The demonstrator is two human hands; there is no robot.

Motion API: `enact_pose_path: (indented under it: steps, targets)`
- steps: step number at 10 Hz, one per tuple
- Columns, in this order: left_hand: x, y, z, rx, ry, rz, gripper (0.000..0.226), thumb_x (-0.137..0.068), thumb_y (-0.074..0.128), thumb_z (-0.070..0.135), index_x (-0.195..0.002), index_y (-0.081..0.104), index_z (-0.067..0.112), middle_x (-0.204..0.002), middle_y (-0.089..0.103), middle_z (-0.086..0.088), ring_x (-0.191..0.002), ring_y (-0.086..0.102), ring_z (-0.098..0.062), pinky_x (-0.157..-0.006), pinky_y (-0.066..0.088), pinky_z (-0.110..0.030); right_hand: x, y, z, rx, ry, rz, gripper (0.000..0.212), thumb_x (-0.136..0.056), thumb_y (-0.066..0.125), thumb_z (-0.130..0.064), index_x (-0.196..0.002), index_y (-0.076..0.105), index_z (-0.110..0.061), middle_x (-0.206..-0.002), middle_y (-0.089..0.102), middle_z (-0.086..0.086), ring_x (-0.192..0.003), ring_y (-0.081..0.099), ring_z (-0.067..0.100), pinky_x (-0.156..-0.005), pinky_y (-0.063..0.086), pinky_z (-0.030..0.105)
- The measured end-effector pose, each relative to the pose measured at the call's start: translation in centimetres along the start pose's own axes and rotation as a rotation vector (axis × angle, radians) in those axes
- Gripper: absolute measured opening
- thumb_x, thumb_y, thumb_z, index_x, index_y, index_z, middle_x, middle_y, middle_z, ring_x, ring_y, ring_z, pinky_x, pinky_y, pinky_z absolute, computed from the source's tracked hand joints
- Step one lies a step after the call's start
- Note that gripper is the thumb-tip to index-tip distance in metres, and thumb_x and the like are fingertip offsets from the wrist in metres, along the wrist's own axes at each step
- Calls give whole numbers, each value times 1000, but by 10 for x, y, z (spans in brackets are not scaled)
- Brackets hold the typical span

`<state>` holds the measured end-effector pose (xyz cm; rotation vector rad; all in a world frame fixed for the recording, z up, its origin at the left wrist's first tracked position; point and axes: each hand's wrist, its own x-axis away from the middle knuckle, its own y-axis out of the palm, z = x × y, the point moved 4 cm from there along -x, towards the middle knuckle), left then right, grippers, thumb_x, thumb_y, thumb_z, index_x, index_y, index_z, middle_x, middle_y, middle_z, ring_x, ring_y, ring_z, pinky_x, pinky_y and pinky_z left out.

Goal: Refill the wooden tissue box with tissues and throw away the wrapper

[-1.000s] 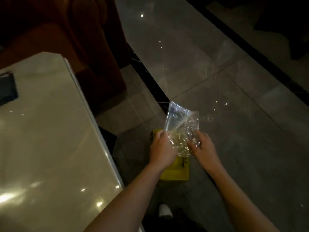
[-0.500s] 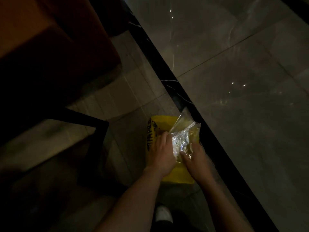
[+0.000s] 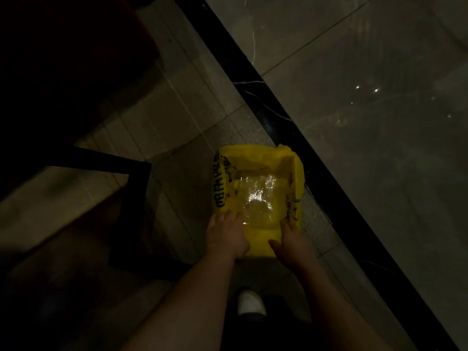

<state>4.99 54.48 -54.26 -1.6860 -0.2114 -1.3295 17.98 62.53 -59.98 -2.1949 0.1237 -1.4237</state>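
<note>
Dim scene, shot looking straight down. Biggest thing: grey polished tile floor w/ a few light glints, filling the far right. A black marble border strip cuts diagonally from far left-centre to near right. Left side is dark furniture, reddish-brown, details lost in shadow; a black frame corner juts out below it, over paler tiles.

Centre: small bin lined w/ a yellow plastic bag, black print on the liner's left & right sides, unreadable. It sits just left of the black strip, touching or nearly so; can't tell.

Inside the bin: clear crinkled tissue wrapper, shiny, lying loose on the liner approx mid-bin.

Left hand over the bin's near-left rim, palm down, fingers spread and relaxed, tips near the wrapper's near edge but gripping nothing. Right hand at the near-right rim, fingers loosely parted, thumb out to the left, also holding nothing. Whether either hand touches the liner: can't tell.

Near bottom centre: white shoe toe between the forearms.
</note>
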Motion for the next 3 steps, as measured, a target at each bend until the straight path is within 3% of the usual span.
enact_pose_path:
  steps: [1, 3]
  targets:
    - [9, -10, -4, 35, -28, 21, 69, -83, 52, 24, -143, 20, 16, -146, 36, -10, -134, 35, -30, -114, 21, -43, 7, -19, -7, 32, -34, 49, 65, -90, 52, -37, -142, 22, -11, -142, 39, 17, -126, 43, 33, -100, 41, 46]
    - [28, -46, -2, -6, -14, 125, 45, -83, 50, 26, -126, 43, 12, -133, 50, -13, -123, 46, -32, -101, 34, -37, 34, -69, -24, 31, -127, 184, 64, -87, 54, -38, -140, 27, -14, -134, 48, 16, -118, 50, 34, -94, 45, 46]
